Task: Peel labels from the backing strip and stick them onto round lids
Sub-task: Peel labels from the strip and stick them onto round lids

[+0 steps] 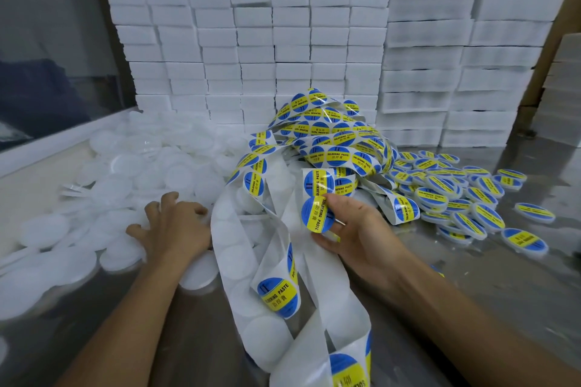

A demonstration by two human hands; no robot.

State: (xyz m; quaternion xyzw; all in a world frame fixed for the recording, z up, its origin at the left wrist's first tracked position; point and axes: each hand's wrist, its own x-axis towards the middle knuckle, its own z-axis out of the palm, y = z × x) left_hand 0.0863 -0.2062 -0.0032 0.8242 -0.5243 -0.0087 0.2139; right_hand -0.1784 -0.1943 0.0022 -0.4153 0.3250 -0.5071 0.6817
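A long white backing strip point(239, 264) with round blue-and-yellow labels loops across the middle of the table, its tangled bulk point(333, 138) piled further back. My right hand point(355, 236) pinches one blue-and-yellow label point(316, 214) on the strip between thumb and fingers. My left hand point(176, 226) reaches into the heap of plain white round lids point(132, 185) on the left, fingers curled over the lids; whether it grips one is hidden.
Labelled lids point(465, 198) lie heaped on the right of the steel table point(490, 289). Stacked white foam blocks point(257, 50) form a wall at the back, with cardboard boxes behind. A white ledge point(47, 148) borders the left side.
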